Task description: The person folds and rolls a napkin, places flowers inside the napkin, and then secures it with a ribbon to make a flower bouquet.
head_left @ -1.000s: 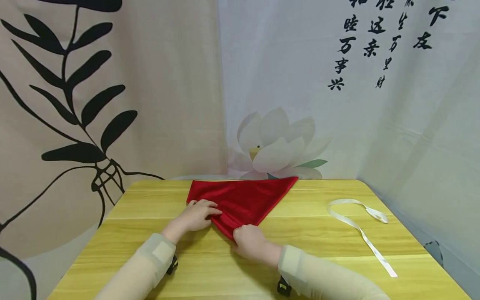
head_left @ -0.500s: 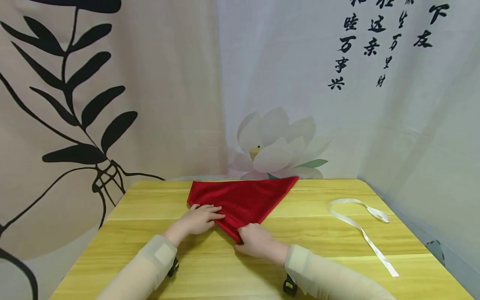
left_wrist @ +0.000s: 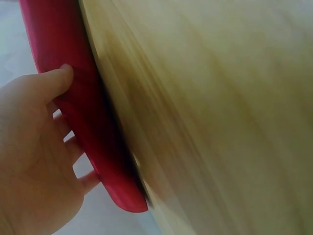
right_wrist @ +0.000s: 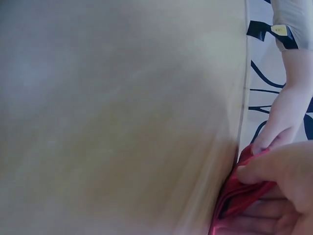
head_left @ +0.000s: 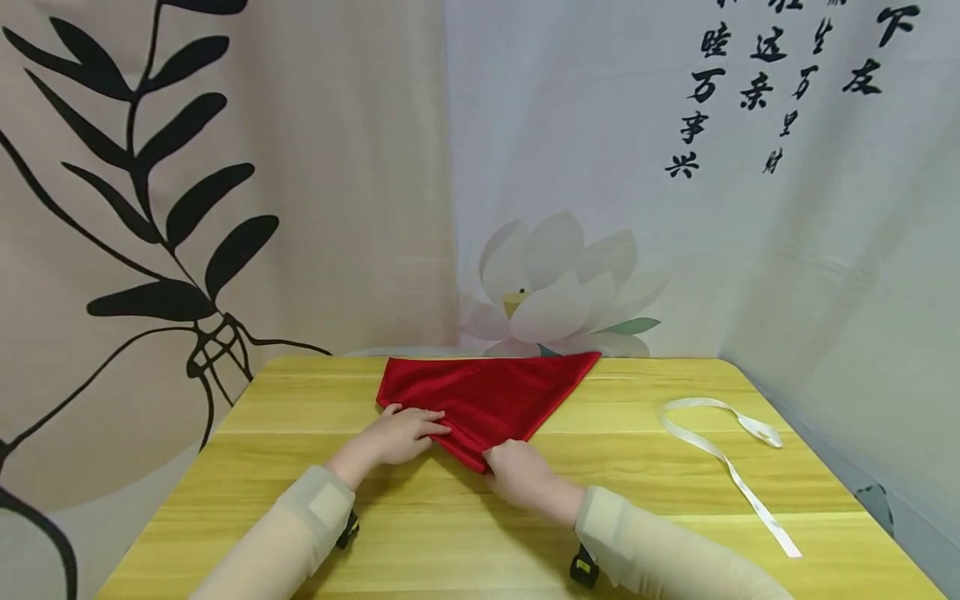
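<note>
A red cloth [head_left: 487,400] with a smooth sheen lies folded near the table's far edge, one point aimed toward me. My left hand [head_left: 397,435] rests on its lower left edge with fingers fairly straight; in the left wrist view the thumb [left_wrist: 58,81] lies along the folded edge. At the near point, my right hand [head_left: 525,475] pinches the cloth. Layered folds of the red cloth [right_wrist: 239,193] show between thumb and fingers in the right wrist view. My right fingertips are hidden in the head view.
A white ribbon [head_left: 720,454] lies curved on the right side of the wooden table [head_left: 420,533]. Behind the table hangs a printed curtain [head_left: 360,167] with leaves, a lotus and writing. A black wrist camera [head_left: 584,567] hangs under the right cuff.
My right hand has shifted slightly right, still holding the cloth's near point, which moved with it. My left hand slid slightly right along the edge. The ribbon stays put.
</note>
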A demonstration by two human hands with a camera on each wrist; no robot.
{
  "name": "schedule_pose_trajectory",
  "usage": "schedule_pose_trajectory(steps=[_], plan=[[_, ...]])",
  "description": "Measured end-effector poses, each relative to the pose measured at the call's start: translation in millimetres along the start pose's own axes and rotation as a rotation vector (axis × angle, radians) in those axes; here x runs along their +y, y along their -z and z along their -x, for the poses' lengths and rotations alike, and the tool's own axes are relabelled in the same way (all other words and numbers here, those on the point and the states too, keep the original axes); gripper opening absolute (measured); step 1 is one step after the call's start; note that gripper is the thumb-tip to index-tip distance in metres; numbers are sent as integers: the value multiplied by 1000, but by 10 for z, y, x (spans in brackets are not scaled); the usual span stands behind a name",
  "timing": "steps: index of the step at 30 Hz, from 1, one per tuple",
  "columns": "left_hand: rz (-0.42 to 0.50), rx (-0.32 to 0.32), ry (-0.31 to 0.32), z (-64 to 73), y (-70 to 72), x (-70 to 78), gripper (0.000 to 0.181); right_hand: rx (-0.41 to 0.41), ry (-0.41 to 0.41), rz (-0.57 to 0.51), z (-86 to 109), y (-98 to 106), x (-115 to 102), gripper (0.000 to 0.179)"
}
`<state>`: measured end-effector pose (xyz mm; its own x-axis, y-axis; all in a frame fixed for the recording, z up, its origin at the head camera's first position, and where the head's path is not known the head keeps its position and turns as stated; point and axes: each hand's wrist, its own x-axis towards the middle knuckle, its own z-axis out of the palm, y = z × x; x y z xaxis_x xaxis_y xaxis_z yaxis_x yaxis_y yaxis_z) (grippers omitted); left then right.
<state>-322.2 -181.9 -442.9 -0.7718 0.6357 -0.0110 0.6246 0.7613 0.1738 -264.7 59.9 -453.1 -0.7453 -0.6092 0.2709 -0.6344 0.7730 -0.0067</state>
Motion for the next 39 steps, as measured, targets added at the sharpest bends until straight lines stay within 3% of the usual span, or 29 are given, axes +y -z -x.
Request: schedule_pose_trajectory(steps=[6,11,15,23,32,39], plan=[[-5,6,0,-5,11,-2,36,24,31,-5,0,10,61,23],[-10,3,-1,3,14,-1,36,30,52,-7,14,17,77,1],[-10,9,-2,10,8,-3,35,55,55,-87,29,6,104,1],[-14,8,15,-9,-17,-33,35,-2,2,-231,23,-49,242,11],[-4,-9,33,4,1,-25,36,-64,120,-251,18,-4,340,28],[-2,-15,30,23,23,0,39,-82,142,-274,-18,20,395,29]])
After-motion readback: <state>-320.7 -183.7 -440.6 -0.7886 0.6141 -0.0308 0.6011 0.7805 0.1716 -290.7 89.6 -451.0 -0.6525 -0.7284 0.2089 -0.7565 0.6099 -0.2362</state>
